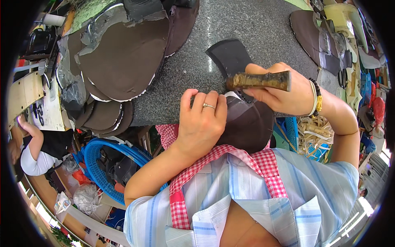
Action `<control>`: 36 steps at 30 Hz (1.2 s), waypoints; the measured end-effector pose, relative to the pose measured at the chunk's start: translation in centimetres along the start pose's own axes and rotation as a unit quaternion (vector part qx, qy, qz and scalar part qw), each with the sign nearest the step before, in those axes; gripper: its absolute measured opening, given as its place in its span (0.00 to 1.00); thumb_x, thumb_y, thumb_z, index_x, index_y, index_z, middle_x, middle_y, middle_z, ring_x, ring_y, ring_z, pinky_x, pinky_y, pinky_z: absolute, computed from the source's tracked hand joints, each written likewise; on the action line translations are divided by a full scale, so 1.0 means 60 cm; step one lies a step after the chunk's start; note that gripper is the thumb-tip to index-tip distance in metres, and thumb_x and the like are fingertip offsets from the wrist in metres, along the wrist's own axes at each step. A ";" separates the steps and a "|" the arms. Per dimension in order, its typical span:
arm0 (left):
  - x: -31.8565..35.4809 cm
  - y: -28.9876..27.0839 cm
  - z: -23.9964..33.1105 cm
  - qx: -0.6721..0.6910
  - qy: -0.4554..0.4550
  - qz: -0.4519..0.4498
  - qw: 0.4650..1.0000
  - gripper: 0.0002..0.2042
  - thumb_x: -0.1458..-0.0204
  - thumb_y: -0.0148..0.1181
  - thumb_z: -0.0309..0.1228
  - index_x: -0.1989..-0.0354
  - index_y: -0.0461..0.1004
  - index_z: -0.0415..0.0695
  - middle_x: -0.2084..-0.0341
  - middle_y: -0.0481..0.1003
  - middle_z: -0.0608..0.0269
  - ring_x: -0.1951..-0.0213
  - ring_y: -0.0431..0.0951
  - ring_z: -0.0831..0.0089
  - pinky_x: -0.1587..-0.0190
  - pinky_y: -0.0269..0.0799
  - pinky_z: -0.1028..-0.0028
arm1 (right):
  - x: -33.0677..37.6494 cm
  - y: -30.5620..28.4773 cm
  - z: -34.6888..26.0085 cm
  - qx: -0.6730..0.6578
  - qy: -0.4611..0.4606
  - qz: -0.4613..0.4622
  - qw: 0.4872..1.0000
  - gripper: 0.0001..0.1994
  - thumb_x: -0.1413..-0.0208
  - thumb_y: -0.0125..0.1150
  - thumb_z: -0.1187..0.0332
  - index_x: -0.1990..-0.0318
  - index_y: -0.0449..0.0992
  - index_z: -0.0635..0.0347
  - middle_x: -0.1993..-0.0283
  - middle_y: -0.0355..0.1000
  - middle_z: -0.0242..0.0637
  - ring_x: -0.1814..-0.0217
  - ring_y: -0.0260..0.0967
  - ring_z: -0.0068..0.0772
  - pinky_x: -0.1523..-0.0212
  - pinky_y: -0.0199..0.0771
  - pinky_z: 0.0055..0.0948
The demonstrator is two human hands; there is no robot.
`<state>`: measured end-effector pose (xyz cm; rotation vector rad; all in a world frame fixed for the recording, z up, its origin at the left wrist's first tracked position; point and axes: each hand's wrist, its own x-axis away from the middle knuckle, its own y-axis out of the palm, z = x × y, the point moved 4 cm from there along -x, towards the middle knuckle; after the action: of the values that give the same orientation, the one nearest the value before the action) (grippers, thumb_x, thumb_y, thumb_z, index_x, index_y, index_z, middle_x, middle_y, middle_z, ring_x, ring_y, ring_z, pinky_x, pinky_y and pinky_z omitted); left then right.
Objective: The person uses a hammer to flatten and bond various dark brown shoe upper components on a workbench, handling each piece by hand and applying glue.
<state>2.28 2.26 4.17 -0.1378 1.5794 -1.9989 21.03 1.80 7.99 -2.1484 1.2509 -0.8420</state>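
My right hand (279,92) is wrapped round a hammer-like tool (267,80) with a worn brown and yellowish shaft; its working end is hidden. Under it, a dark brown sheet-like workpiece (247,127) hangs over the slab's near edge, its surface smooth, with a bit of white at the top. Bent fingers of my left hand (203,117) hold the workpiece's left side, the thumb out of sight. Just beyond the hands, a black fan-shaped flap (231,55) lies on the speckled grey stone slab (181,76). Whether it joins the workpiece cannot be seen.
Stacked dark brown rounded pieces (123,57) with pale edges cover the slab's left; similar ones (306,35) lie far right. A blue plastic basket (96,164) stands below left. Pale strips (314,133) fill a container at right. Another person's arm (35,142) shows at far left.
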 end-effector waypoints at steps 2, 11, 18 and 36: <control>0.000 0.000 0.000 0.015 -0.008 0.002 1.000 0.16 0.55 0.58 0.25 0.55 0.77 0.38 0.61 0.73 0.60 0.60 0.74 0.65 0.45 0.63 0.59 | -0.002 -0.003 -0.008 -0.004 0.009 -0.001 1.000 0.09 0.43 0.60 0.67 0.60 0.68 0.60 0.78 0.71 0.49 0.73 0.72 0.59 0.72 0.71 0.49; 0.024 -0.006 0.002 0.019 -0.050 0.041 0.998 0.11 0.54 0.67 0.25 0.60 0.80 0.44 0.62 0.76 0.66 0.63 0.77 0.67 0.48 0.64 0.60 | -0.011 0.002 -0.012 0.047 -0.050 -0.024 0.997 0.14 0.50 0.60 0.73 0.54 0.69 0.59 0.79 0.72 0.47 0.75 0.73 0.56 0.73 0.73 0.47; 0.039 0.003 -0.023 0.138 -0.149 0.080 0.976 0.09 0.52 0.68 0.27 0.62 0.80 0.45 0.67 0.77 0.68 0.63 0.77 0.69 0.48 0.63 0.61 | -0.010 0.020 -0.024 0.083 -0.046 -0.030 0.995 0.10 0.43 0.62 0.71 0.59 0.67 0.60 0.80 0.68 0.48 0.75 0.70 0.58 0.77 0.67 0.46; 0.069 -0.005 0.012 -0.021 -0.103 0.092 0.990 0.06 0.50 0.67 0.28 0.64 0.80 0.46 0.68 0.76 0.69 0.67 0.76 0.72 0.45 0.62 0.58 | -0.017 0.036 -0.053 0.111 -0.097 -0.066 0.987 0.13 0.44 0.62 0.66 0.56 0.67 0.59 0.79 0.70 0.47 0.76 0.72 0.57 0.76 0.71 0.49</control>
<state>-0.97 -0.38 3.52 -0.2016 1.4485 -1.7510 17.10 1.36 8.42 -2.0928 0.8828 -0.7646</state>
